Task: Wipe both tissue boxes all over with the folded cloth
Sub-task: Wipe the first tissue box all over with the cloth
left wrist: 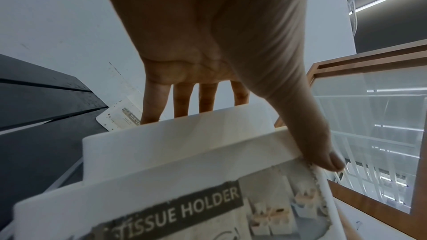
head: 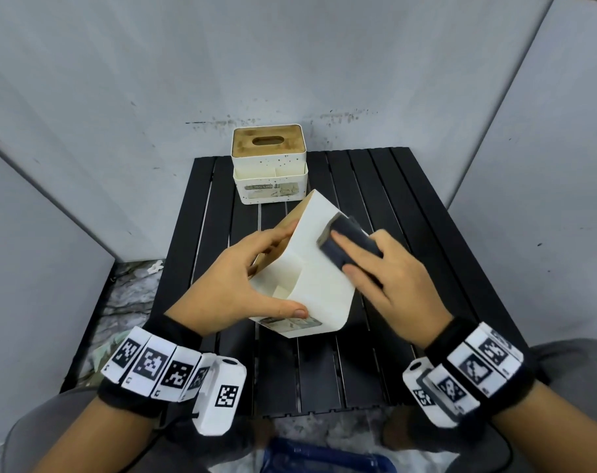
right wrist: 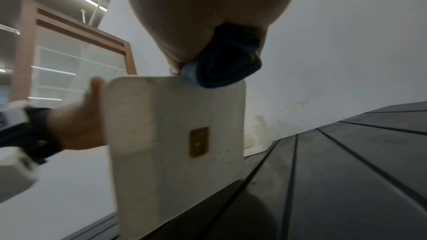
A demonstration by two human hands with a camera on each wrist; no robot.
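Observation:
A white tissue box [head: 319, 278] with a wooden lid is tilted up off the black slatted table [head: 409, 206]. My left hand [head: 252, 285] grips it, thumb on the labelled front [left wrist: 184, 207] and fingers on the lid side. My right hand [head: 389, 281] holds a folded dark blue cloth [head: 346, 238] and presses it on the box's upturned white side near the far edge. In the right wrist view the cloth [right wrist: 226, 65] sits at the top of the box's base [right wrist: 175, 134]. The second tissue box [head: 270, 165] stands upright at the table's back edge.
Grey wall panels [head: 85, 131] close in the table at the back and both sides. My knees [head: 570, 370] are at the near edge, with a blue object [head: 324, 455] on the floor between them. Rubble-patterned floor [head: 130, 295] shows to the left.

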